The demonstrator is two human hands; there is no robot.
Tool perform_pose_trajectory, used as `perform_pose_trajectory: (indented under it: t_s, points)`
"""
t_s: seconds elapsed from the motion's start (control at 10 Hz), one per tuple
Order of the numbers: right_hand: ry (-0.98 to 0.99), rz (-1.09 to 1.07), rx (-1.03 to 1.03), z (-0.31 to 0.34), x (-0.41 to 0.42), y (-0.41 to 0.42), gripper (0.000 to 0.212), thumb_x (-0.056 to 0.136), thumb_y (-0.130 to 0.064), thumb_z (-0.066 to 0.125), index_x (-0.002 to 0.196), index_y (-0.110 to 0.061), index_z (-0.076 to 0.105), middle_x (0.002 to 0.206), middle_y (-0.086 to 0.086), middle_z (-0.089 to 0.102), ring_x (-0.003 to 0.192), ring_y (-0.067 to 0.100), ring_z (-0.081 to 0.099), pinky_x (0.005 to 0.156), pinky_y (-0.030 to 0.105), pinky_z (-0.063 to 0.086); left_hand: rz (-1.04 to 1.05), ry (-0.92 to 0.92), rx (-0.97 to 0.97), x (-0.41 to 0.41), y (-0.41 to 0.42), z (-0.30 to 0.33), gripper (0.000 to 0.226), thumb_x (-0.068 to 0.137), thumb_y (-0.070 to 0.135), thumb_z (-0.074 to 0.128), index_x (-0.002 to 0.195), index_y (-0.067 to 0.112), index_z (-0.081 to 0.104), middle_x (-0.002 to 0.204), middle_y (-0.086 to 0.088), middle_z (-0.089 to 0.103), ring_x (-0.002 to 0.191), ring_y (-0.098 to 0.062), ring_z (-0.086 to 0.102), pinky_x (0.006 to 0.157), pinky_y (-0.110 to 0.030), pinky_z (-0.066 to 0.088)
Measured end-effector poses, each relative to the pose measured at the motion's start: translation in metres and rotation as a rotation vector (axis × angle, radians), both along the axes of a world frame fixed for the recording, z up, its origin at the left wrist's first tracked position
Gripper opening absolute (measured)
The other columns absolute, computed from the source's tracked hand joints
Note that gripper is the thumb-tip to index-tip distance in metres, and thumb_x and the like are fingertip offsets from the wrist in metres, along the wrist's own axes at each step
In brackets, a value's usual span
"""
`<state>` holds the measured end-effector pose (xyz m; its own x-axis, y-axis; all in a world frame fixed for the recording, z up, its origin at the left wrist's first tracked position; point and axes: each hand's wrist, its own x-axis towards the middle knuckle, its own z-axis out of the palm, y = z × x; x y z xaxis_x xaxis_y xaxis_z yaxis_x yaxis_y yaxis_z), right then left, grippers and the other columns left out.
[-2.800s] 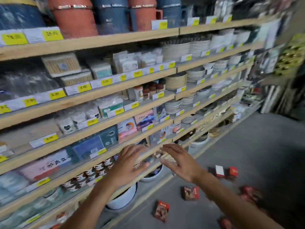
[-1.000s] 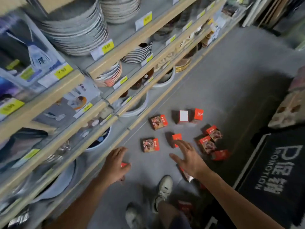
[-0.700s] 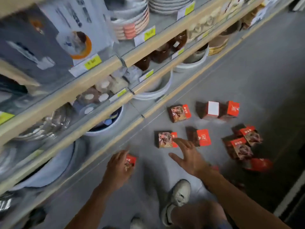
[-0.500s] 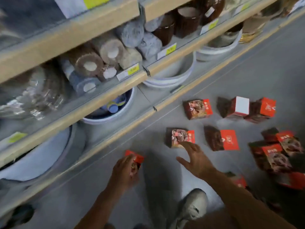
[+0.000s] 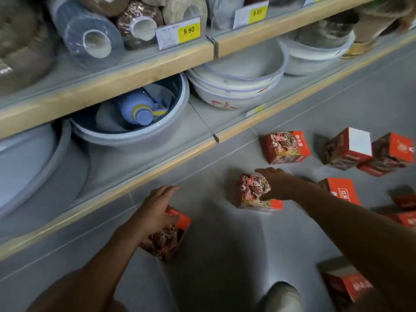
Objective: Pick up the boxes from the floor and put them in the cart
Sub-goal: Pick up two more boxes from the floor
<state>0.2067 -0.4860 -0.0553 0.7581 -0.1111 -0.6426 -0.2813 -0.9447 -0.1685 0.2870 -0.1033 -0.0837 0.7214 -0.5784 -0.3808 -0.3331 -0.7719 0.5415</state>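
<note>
Several small red boxes with a food picture lie scattered on the grey floor (image 5: 225, 255). My left hand (image 5: 155, 212) is closed over the top of the nearest red box (image 5: 173, 237), which lies close to the bottom shelf. My right hand (image 5: 281, 183) reaches further out and grips a second red box (image 5: 252, 192) from its right side, thumb under and fingers over it. More boxes lie beyond: one by the shelf edge (image 5: 284, 147), two touching at the right (image 5: 347, 152) (image 5: 389, 154), and one behind my right wrist (image 5: 342, 191). No cart is in view.
A low wooden shelf edge (image 5: 112, 194) runs diagonally just left of my hands. It holds a blue basin (image 5: 135, 136) and stacked white basins (image 5: 236, 86). Rolled goods sit on the shelf above. My shoe (image 5: 281, 296) and another box (image 5: 344, 287) are at the bottom right.
My view dropped from the shelves to the floor and moved close. My left hand closed on the nearest box; my right hand reached forward and took hold of the second box.
</note>
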Motion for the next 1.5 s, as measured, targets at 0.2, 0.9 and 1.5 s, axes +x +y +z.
perform_pose_trajectory:
  t_s: [0.2, 0.9, 1.5]
  points:
    - [0.058, -0.023, 0.011, -0.014, 0.012, -0.002, 0.104, 0.082, -0.040, 0.083, 0.160, -0.026, 0.014, 0.165, 0.011, 0.023, 0.148, 0.035, 0.030, 0.116, 0.049, 0.034, 0.036, 0.080, 0.114, 0.012, 0.015, -0.006, 0.091, 0.080, 0.033, 0.078, 0.154, 0.031, 0.025, 0.156, 0.002, 0.032, 0.143, -0.021, 0.029, 0.112, -0.049, 0.039]
    - [0.299, 0.059, 0.109, -0.085, 0.070, -0.017, 0.148, 0.014, -0.087, 0.079, 0.144, -0.023, 0.049, 0.139, 0.004, 0.060, 0.125, 0.023, 0.059, 0.103, 0.034, 0.048, 0.158, 0.027, 0.081, -0.007, 0.065, 0.020, 0.087, 0.084, 0.037, 0.078, 0.154, 0.030, 0.028, 0.158, 0.004, 0.031, 0.141, -0.018, 0.028, 0.106, -0.032, 0.035]
    - [0.116, 0.018, 0.087, -0.027, 0.001, 0.052, 0.112, 0.057, -0.066, 0.089, 0.146, -0.023, 0.037, 0.139, 0.002, 0.049, 0.114, 0.019, 0.054, 0.096, 0.037, 0.053, 0.144, 0.285, 0.109, 0.004, 0.084, -0.007, 0.073, 0.077, 0.027, 0.084, 0.140, 0.025, 0.047, 0.133, 0.005, 0.051, 0.118, -0.014, 0.051, 0.092, -0.032, 0.047]
